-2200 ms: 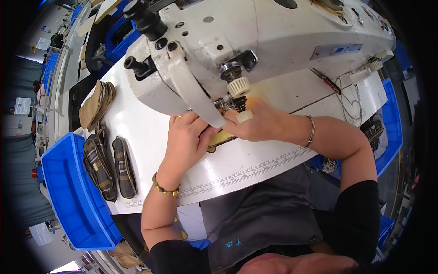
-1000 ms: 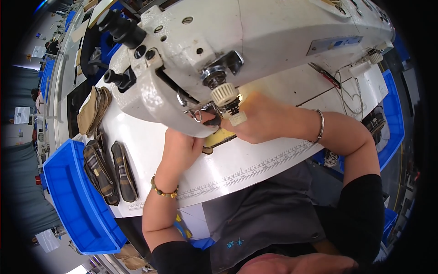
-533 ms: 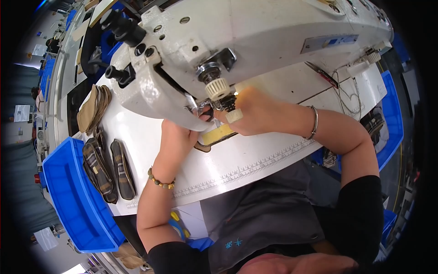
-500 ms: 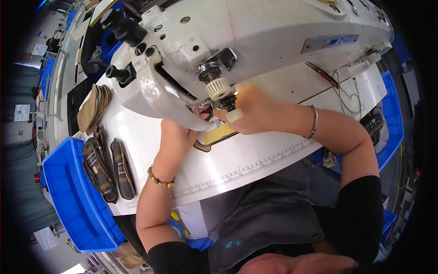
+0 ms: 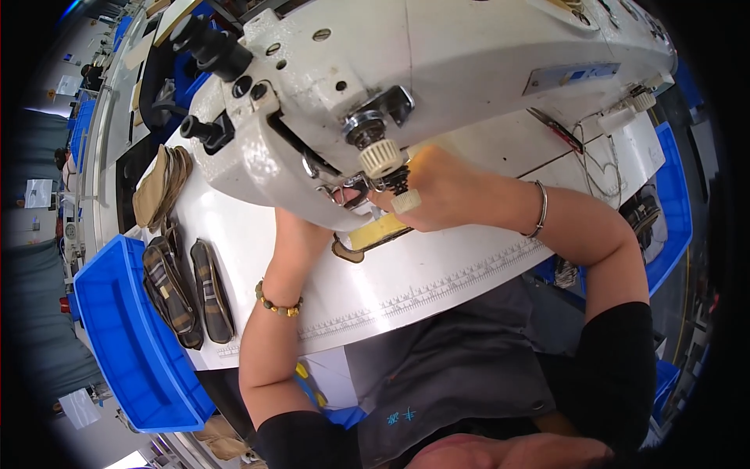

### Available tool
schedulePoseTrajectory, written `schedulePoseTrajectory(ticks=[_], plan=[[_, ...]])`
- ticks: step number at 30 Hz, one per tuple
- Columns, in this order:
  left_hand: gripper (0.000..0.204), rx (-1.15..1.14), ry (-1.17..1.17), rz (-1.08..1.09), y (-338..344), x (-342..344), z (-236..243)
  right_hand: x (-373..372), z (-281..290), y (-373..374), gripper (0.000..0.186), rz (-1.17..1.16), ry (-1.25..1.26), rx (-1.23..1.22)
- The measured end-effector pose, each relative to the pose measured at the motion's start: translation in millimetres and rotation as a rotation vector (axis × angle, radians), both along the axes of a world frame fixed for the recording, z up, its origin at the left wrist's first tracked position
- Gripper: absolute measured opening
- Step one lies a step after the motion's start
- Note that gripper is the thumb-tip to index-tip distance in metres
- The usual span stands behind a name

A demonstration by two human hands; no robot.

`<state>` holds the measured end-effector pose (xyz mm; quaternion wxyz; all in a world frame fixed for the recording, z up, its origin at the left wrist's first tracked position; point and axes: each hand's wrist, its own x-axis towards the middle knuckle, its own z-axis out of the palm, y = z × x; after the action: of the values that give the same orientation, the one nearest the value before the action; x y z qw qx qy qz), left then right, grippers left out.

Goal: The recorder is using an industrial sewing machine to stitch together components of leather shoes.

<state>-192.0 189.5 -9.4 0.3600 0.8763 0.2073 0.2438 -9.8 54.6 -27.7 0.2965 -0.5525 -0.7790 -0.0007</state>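
Lying on the white table point(image 5: 375, 285) beneath the machine point(image 5: 484, 59), your strip point(image 5: 376, 232) — yellow, with a dark border — has a band of tabletop between its near edge and the ruler point(image 5: 422, 297) marked along your side. More open room spreads to the left, between your forearm and the plaid pouches point(image 5: 212, 291); the far edge of the strip runs in under the machine, where space is tight. The long axis slants from lower left to upper right, roughly in line with the ruler, and the rounded brown end points left and a little toward you.

Your right hand point(image 5: 430, 187) is at the strip's right end, fingers curled in behind the pale knob point(image 5: 405, 201); you cannot tell whether they pinch. Your left hand point(image 5: 301, 231) is mostly hidden behind the machine — pinching or pressing, you cannot tell.

Farther left, a tan stack point(image 5: 158, 187) sits beyond the pouches, beside a blue bin point(image 5: 133, 336). Past your right forearm lie snips point(image 5: 556, 129) and a cord point(image 5: 613, 176).
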Motion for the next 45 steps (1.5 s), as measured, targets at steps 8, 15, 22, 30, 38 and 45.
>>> schedulePoseTrajectory(ticks=[8, 15, 22, 30, 38, 45], plan=[[0.022, -0.054, 0.018, -0.014, -1, 0, 3, 0, -5, 1, 0.017, 0.007, 0.012, 0.018], [0.018, 0.088, -0.027, 0.008, 4, -1, -10, -4, 9, -2, 0.011, -0.168, -0.032, 0.124], [0.023, 0.029, 0.041, 0.009, 5, -4, -10, -4, 1, 1, 0.021, -0.149, 0.014, 0.109], [0.015, 0.169, 0.046, 0.008, 1, 1, -2, -4, 0, -3, 0.010, -0.141, -0.137, 0.081], [0.022, 0.268, 0.034, 0.017, 8, -2, -9, -6, -3, -1, 0.008, -0.106, -0.157, -0.037], [0.016, 0.292, 0.094, 0.057, 5, 1, -3, -5, -5, 0, 0.008, -0.108, -0.135, 0.108]])
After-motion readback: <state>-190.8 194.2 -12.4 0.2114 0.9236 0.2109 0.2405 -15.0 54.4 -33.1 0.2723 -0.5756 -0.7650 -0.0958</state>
